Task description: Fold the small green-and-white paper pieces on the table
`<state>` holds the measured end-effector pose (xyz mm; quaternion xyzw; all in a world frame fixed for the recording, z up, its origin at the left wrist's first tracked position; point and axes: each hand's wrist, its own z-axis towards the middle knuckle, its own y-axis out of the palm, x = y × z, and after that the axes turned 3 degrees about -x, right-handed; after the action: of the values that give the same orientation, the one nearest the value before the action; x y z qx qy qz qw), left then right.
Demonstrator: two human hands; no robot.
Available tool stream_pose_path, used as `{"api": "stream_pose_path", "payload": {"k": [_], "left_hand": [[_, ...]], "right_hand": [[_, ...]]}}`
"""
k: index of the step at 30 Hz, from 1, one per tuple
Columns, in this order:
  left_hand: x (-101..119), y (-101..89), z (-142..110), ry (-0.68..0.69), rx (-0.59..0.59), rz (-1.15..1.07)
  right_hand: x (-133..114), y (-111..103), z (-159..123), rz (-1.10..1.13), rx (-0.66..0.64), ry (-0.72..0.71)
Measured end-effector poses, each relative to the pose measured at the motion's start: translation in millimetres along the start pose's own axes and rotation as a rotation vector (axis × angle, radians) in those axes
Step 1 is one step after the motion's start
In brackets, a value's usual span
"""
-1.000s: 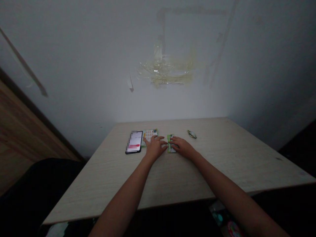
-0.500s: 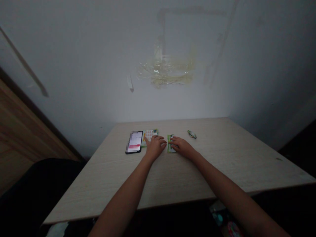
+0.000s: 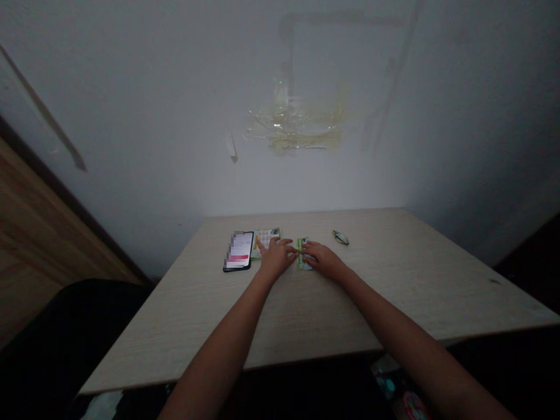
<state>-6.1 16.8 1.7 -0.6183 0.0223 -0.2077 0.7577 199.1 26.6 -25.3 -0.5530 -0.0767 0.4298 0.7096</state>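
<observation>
A narrow green-and-white piece of printed paper (image 3: 301, 266), seemingly folded, lies flat on the table. My right hand (image 3: 324, 259) rests over its right side, fingers stretched out and pressing on it. My left hand (image 3: 275, 259) is just to the left, its fingers spread and the index fingertip at the paper's left edge. Partly under the left hand's reach lies a green-edged printed sheet (image 3: 265, 237), some of it hidden by the fingers. A phone (image 3: 240, 254) with a lit screen sits beside that sheet.
A small crumpled green-and-white paper piece (image 3: 340, 237) lies at the back right of the pale wooden table (image 3: 301, 321). The wall behind carries peeling clear tape (image 3: 301, 125). A dark shape (image 3: 79, 309) stands to the left of the table.
My left hand has shifted slightly right, so its fingertips now reach the edge of the narrow paper. The right hand has hardly moved.
</observation>
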Motion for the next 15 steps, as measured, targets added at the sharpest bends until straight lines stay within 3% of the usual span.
{"api": "stream_pose_path", "payload": {"k": [8, 15], "left_hand": [[-3, -9.8, 0, -0.001, -0.106, -0.013], [-2, -12.4, 0, 0.009, -0.125, 0.006]], "right_hand": [[-7, -2, -2, 0.017, 0.023, 0.104], [2, 2, -3, 0.134, 0.066, 0.120]]}}
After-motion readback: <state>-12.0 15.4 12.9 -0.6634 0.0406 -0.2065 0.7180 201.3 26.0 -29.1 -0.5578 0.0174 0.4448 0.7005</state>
